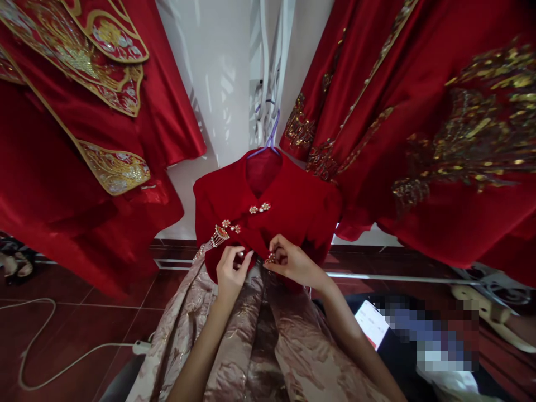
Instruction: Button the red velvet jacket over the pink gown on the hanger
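Note:
A red jacket [293, 190] hangs on a thin purple hanger [273, 137] in front of me, its neck crossed over in a V. Flower-shaped beaded buttons [260, 209] and a tasselled beaded ornament [219, 234] decorate its chest. My left hand [231, 272] is closed in a pinch at the lower front edge of the jacket, a pearl-like bead showing by the fingers. My right hand [296, 264] pinches a beaded button [270, 258] at the edge of the other front flap. The fingers partly cover both spots.
Shiny patterned fabric [234, 335] hangs below the jacket. Embroidered red garments [167, 111] flank it left and right. A phone with a lit screen [372, 325] lies at lower right. A white cable [37, 368] loops across the tiled floor; shoes [23, 267] stand at far left.

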Motion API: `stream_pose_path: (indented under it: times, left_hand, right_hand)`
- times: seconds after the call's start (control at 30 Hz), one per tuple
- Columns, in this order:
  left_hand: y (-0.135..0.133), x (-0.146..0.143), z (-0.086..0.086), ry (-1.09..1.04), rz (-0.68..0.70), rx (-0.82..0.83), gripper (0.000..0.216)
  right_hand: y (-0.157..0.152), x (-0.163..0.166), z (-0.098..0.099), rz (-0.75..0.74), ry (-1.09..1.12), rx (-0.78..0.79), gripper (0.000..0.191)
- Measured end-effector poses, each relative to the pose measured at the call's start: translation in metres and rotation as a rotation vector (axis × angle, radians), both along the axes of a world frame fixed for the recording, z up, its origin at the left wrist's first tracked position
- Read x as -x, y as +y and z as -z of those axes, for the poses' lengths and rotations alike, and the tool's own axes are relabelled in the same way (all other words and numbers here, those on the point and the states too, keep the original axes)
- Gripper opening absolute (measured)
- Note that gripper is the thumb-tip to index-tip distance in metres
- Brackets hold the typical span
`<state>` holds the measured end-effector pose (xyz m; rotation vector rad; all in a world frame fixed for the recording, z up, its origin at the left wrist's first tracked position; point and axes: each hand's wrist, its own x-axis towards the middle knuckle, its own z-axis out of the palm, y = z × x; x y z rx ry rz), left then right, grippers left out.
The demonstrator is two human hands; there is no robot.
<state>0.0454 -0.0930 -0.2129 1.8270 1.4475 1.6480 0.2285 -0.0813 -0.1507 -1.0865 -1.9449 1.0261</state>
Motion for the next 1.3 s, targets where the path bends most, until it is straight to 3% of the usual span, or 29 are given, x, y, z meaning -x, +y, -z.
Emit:
stream_pose_path:
  times: [0.17,0.27,0.37,0.53,0.7,0.9,1.3]
  left_hand:
    - [-0.002,0.004,-0.003,-0.105,0.004,0.067,0.017]
    - [-0.004,0.004,0.002,-0.169,-0.004,0.107,0.017]
    - [-0.003,0.006,0.003,-0.013,0.051,0.122,0.010]
    - [0.002,0.009,0.009,0.184,0.034,0.157,0.013]
    - [0.002,0.006,0.012,0.068,0.065,0.176,0.014]
    - [-0.003,0.005,-0.002,-0.160,0.147,0.187,0.019]
    - [-0.006,0.005,-0.007,-0.248,0.233,0.293,0.028]
  right_hand:
    - [-0.005,0.009,-0.004,0.030,-0.106,-0.104,0.045]
    - [-0.010,0.011,-0.012,-0.037,-0.201,-0.185,0.035]
    - [-0.013,0.016,-0.015,-0.061,-0.270,-0.277,0.015]
    - [-0.017,0.034,-0.007,-0.059,-0.224,-0.295,0.013]
    - [-0.014,0.043,0.005,-0.050,-0.218,-0.292,0.027]
    - [-0.003,0.035,0.020,0.090,-0.344,-0.328,0.042]
    - [0.003,0.035,0.024,0.127,-0.311,-0.338,0.039]
